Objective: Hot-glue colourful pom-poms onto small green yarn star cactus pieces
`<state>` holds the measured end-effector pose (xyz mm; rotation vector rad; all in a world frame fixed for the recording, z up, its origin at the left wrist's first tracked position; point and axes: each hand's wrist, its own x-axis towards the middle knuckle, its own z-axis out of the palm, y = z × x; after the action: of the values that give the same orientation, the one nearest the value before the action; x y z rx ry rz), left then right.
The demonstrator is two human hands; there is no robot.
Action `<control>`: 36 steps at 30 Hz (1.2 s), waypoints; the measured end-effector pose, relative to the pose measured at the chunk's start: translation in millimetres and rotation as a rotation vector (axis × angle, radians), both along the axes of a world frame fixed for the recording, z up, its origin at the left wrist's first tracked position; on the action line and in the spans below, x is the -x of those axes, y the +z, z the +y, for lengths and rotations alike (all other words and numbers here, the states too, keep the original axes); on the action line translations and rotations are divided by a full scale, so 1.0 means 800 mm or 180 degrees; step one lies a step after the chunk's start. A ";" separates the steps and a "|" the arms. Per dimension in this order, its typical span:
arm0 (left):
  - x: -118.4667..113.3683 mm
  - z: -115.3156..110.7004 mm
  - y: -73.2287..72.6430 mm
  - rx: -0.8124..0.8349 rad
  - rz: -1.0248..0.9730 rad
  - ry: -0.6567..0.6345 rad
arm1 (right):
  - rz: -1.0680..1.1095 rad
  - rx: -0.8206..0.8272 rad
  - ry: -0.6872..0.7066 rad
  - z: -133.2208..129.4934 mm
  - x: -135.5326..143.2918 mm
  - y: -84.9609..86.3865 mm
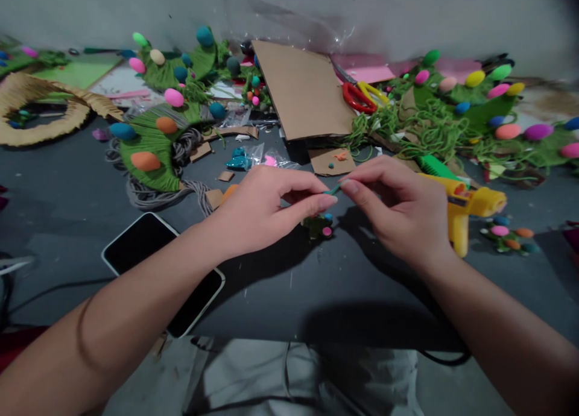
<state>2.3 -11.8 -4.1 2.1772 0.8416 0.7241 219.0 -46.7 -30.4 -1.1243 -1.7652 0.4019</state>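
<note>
A thin teal strand [333, 190] stretches between my two hands above the dark table; whether it is clay or yarn I cannot tell. My left hand [266, 208] pinches one end between thumb and fingertips. At the other end, my right hand [402, 208] has its thumb and forefinger closed on the strand. Just below the fingertips lies a small dark green piece [313, 228] with blue and pink dots, partly hidden by my left hand. Behind the hands is a small cardboard piece [330, 161] bearing orange and teal bits.
A yellow glue gun [480, 202] lies beyond my right hand, near a small dotted cluster [511, 236]. Under my left forearm is a phone [140, 241]. Farther back are a cardboard sheet [307, 90], red-handled scissors [359, 98], green yarn [429, 123] and a straw-coloured ring [43, 135].
</note>
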 end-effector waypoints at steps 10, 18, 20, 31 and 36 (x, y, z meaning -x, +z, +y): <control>-0.003 -0.003 -0.004 0.0707 -0.0204 -0.0207 | 0.0067 0.0127 0.0295 -0.003 0.006 -0.001; 0.001 0.000 0.000 0.0061 0.0095 0.0080 | 0.0047 0.0082 0.0118 -0.003 0.006 0.000; 0.000 -0.001 -0.002 0.0184 0.0005 0.0117 | 0.0120 0.0081 0.0042 0.000 0.001 0.000; -0.001 -0.002 -0.003 0.0452 -0.0005 -0.0164 | 0.0014 -0.0003 0.0230 -0.005 0.010 -0.002; 0.000 -0.002 0.002 0.0170 0.0149 -0.0022 | 0.0002 0.0002 0.0066 -0.005 0.009 0.001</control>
<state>2.3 -13.0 -2.3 2.1556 0.8673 0.6425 211.5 -50.8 -29.6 -1.1071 -1.7776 0.4151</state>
